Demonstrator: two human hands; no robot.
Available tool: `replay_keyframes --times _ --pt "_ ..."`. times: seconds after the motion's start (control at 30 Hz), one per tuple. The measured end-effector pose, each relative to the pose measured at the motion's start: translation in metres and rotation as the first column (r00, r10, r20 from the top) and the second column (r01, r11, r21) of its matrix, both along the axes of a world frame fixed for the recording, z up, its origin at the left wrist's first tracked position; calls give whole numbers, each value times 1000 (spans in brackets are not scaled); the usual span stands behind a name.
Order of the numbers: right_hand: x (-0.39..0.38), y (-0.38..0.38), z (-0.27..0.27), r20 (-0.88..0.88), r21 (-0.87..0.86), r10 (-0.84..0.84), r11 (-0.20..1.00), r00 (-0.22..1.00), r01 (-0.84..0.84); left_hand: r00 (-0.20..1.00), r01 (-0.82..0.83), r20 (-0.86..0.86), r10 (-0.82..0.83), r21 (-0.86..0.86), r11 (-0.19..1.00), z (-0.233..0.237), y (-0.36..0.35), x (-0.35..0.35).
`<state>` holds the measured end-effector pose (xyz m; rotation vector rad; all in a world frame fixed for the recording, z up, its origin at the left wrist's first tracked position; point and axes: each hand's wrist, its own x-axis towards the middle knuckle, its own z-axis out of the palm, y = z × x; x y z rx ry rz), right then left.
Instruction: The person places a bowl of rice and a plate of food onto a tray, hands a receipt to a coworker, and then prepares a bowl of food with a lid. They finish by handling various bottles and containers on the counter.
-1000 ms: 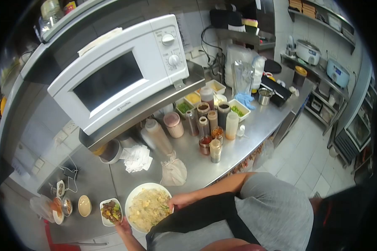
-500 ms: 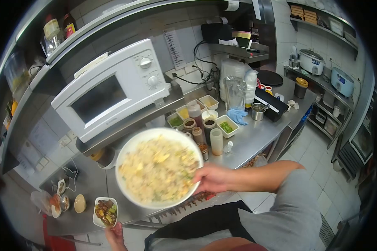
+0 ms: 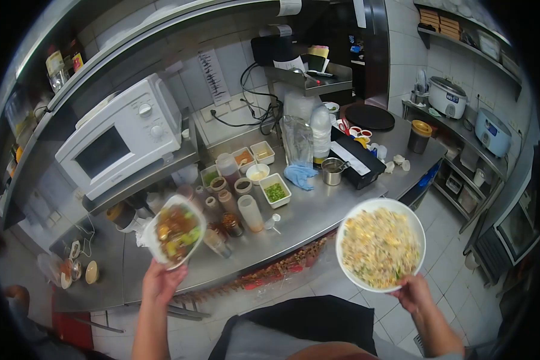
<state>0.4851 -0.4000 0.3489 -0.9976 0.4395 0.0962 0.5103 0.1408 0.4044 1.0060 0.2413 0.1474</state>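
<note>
My left hand (image 3: 162, 283) grips a small white square bowl (image 3: 152, 240) from below; it holds brown meat and green vegetable pieces, slightly blurred. This bowl is over the counter, just left of several sauce bottles (image 3: 250, 214). My right hand (image 3: 415, 293) has its fingers around the lower edge of a round white plate (image 3: 422, 243) heaped with fried rice (image 3: 379, 247). That plate hovers off the front edge of the counter, above the tiled floor. Part of each hand's fingers is hidden under the dish.
Along the steel counter (image 3: 306, 231) stand a tub of chopped green onion (image 3: 276, 191), a blue glove (image 3: 300, 175), a metal pot (image 3: 332, 173) and a black round tray (image 3: 369, 117). A microwave (image 3: 111, 147) sits at left. Rice cookers (image 3: 447, 99) line the right shelf. Someone's arm (image 3: 17, 295) shows far left.
The plate of fried rice has swung to the right, away from the bottles. The small bowl has come up and to the right. The view has turned rightward.
</note>
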Motion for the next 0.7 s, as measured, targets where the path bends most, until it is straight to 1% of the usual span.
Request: replay_keyframes --times 0.03,0.07,0.1,0.17,0.23,0.33,0.37,0.43,0.47,0.53,0.57,0.6,0.63,0.67,0.7 --pt "-10 -12 -16 10 19 -40 999 999 40 1000 31 2 -31 -17 999 2 -27 18" --pt "-18 -22 -33 21 39 -81 996 996 81 992 129 7 -129 -31 991 0 -46 35" --pt "-24 -30 -49 2 99 -126 987 992 125 974 227 15 -227 -48 973 -4 -66 53" --pt "-34 -48 -81 -45 209 -215 953 976 219 940 341 -12 -342 -41 939 -8 -116 89" --pt "-40 -65 -117 -73 346 -257 899 964 267 851 525 31 -524 -57 849 -20 -161 123" --pt "-38 -98 -154 -77 382 -260 884 962 270 721 691 8 -693 -77 719 -46 -230 174" --pt "-32 -105 -151 -47 382 -306 874 951 301 702 708 -14 -712 -92 700 -49 -256 186" --pt "-17 -139 -145 -39 288 -290 913 956 288 617 780 -13 -787 -125 614 -65 -301 215" --pt "-7 -161 -149 -51 252 -294 921 954 297 582 805 18 -813 -156 572 -72 -323 228" --pt "10 -209 -163 -96 189 -318 925 943 330 536 832 3 -844 -168 528 -88 -361 254" --pt "22 -227 -149 -180 48 -355 928 917 369 504 848 -8 -864 -183 497 -94 -384 270" --pt "27 -264 -173 -178 128 -353 917 919 377 496 848 -51 -867 -188 496 -98 -404 284" --pt "29 -299 -182 -247 25 -298 949 922 313 501 843 -71 -862 -182 506 -99 -426 297" --pt "43 -317 -174 -220 74 -324 935 920 347 497 840 -90 -863 -198 505 -98 -446 308" --pt "64 -324 -149 -200 70 -378 915 904 398 503 835 -101 -858 -202 513 -95 -464 322"
